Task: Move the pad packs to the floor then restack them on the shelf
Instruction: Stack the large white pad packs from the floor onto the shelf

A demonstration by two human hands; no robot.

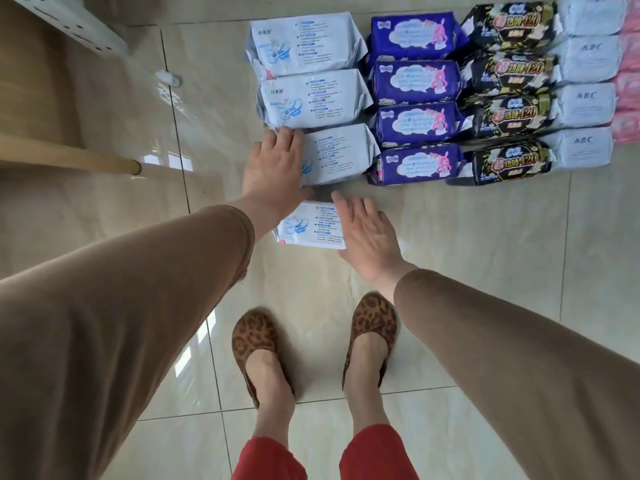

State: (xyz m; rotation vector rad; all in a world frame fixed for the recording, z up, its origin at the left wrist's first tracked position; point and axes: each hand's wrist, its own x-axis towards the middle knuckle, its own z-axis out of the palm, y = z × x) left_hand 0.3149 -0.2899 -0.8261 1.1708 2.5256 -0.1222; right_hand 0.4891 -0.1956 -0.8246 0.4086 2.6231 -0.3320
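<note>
Pad packs lie in columns on the tiled floor. The left column has several light blue packs; the nearest light blue pack (311, 226) sits apart from the row, closest to my feet. My left hand (273, 164) rests with straight fingers on the left end of the third light blue pack (341, 154). Over the right end of the nearest pack my right hand (367, 233) lies flat, fingers straight. To the right run a column of purple packs (415, 123), one of black packs (512, 112), pale blue ABC packs (585, 102) and pink packs (628, 88).
A white perforated shelf panel (69, 19) shows at the top left, with a wooden leg (76, 157) below it. My feet in leopard-print slippers (256, 341) stand just behind the nearest pack. Bare glossy tile (485, 258) lies to the right of my hands.
</note>
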